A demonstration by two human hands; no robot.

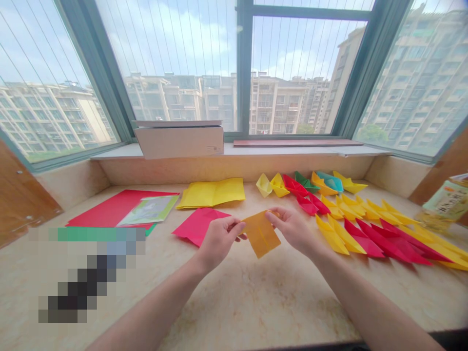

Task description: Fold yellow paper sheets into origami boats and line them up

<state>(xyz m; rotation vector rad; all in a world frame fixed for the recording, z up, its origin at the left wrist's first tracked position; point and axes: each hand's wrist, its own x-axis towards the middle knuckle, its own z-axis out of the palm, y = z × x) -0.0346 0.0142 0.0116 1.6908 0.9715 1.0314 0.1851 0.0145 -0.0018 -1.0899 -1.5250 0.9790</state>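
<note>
Above the counter (234, 304), just right of a pink sheet (195, 228), the left hand (220, 238) and right hand (292, 228) hold an orange square (262, 238) between them. Left thumb and fingers pinch its left corner; right thumb and fingers pinch the top one. It tilts, one corner pointing down, with a faint crease across its face.

Behind the pink sheet lies a yellow stack (212, 193). Further left, a packet (149, 210) rests partly on a red sheet (104, 207), and a green sheet (150, 230) shows at their near edge; a pixelated patch hides whatever is in front.

Beyond the right forearm, paper boats (367, 239) stand close together in rows, mostly yellow and red, with green, blue and orange ones at the back. A jar (446, 201) stands at the far right. On the sill (120, 152), below the window (175, 34), sits a white box (179, 142).
</note>
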